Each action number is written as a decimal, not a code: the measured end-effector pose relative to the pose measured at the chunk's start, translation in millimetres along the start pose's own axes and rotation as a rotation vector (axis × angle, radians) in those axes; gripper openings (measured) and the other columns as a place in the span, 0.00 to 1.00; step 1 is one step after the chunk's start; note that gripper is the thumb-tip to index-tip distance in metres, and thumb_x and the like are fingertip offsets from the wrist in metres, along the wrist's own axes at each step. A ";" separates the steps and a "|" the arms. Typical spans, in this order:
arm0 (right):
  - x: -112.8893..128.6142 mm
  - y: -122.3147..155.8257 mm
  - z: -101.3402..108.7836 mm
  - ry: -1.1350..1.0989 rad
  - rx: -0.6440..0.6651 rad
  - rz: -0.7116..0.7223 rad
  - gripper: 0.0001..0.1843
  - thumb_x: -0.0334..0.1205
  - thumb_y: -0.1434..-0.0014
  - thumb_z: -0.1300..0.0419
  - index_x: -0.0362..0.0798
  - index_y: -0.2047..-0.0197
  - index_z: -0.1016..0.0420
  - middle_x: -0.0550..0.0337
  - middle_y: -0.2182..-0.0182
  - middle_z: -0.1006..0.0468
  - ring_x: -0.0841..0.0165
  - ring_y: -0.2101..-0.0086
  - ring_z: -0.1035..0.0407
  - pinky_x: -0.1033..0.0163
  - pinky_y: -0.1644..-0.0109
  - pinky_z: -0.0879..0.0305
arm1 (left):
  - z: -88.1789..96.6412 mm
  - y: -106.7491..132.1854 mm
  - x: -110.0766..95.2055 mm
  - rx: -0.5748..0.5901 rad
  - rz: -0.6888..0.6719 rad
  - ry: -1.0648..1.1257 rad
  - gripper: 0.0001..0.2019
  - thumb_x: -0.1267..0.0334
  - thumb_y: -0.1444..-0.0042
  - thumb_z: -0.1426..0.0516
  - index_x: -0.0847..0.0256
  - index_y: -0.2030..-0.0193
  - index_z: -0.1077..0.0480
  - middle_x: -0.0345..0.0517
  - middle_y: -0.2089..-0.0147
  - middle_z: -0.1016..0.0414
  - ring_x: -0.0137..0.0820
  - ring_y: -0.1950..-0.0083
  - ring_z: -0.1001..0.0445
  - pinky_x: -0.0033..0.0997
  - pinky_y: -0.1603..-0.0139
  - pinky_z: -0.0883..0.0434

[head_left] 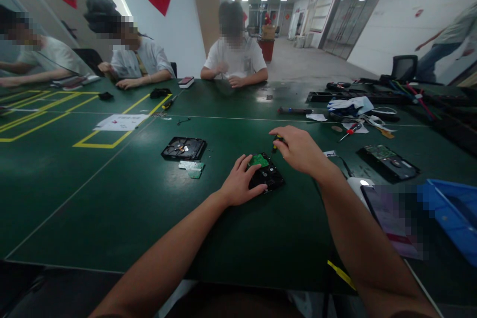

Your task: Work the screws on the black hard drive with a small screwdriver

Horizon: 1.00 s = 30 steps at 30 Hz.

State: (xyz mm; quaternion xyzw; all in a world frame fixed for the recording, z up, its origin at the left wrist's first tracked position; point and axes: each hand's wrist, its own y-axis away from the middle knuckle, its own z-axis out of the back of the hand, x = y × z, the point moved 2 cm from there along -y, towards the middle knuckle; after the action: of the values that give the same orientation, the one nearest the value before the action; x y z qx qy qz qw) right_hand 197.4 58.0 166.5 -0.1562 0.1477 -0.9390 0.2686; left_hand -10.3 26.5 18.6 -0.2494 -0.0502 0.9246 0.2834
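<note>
A black hard drive (269, 178) with a green circuit board (258, 160) on top lies on the dark green table (112, 198) in front of me. My left hand (240, 181) rests on the drive's near left side, fingers curved over it and holding it down. My right hand (298, 149) is closed around a small screwdriver (276, 142) with a black and yellow handle, its tip pointing down at the drive's far edge.
An opened hard drive (184, 148) and a loose green board (191, 167) lie to the left. Another drive (388, 161), a red screwdriver (349, 132), cloths and tools lie to the right. A blue bin (452, 213) stands at the right edge. Three people sit across the table.
</note>
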 end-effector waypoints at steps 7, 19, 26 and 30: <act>-4.5 0.4 1.5 0.249 0.012 -0.177 0.17 0.52 0.28 0.41 0.49 0.53 0.17 0.48 0.60 0.17 0.55 0.61 0.23 0.53 0.58 0.31 | -0.4 0.1 1.0 -0.003 0.001 0.007 0.38 0.37 0.35 0.40 0.55 0.26 0.37 0.57 0.18 0.53 0.59 0.17 0.61 0.67 0.21 0.47; -0.2 -0.6 -2.2 -0.089 0.017 0.017 0.22 0.38 0.28 0.48 0.42 0.37 0.22 0.45 0.39 0.20 0.54 0.41 0.25 0.48 0.35 0.33 | -3.9 -0.9 3.1 -0.009 -0.014 -0.021 0.38 0.37 0.35 0.40 0.55 0.25 0.38 0.57 0.19 0.52 0.58 0.17 0.60 0.66 0.21 0.47; 2.5 1.3 3.3 -0.009 0.012 -0.097 0.12 0.42 0.30 0.42 0.49 0.47 0.22 0.50 0.55 0.15 0.56 0.57 0.22 0.52 0.51 0.31 | -3.2 -0.8 3.5 -0.002 -0.002 -0.019 0.38 0.36 0.35 0.41 0.54 0.26 0.37 0.57 0.19 0.52 0.58 0.17 0.61 0.66 0.21 0.47; -1.1 0.2 2.6 0.092 -0.021 -0.155 0.11 0.48 0.30 0.40 0.50 0.54 0.22 0.51 0.60 0.17 0.57 0.60 0.24 0.53 0.55 0.34 | -2.4 -1.1 2.1 -0.007 -0.005 -0.014 0.38 0.36 0.35 0.41 0.55 0.26 0.37 0.57 0.19 0.52 0.58 0.17 0.61 0.65 0.21 0.47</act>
State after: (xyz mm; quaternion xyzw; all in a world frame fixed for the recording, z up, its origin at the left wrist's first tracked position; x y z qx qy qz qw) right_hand 199.3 57.8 168.6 -0.1267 0.1573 -0.9615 0.1865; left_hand -10.1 28.5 15.9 -0.2439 -0.0560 0.9255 0.2842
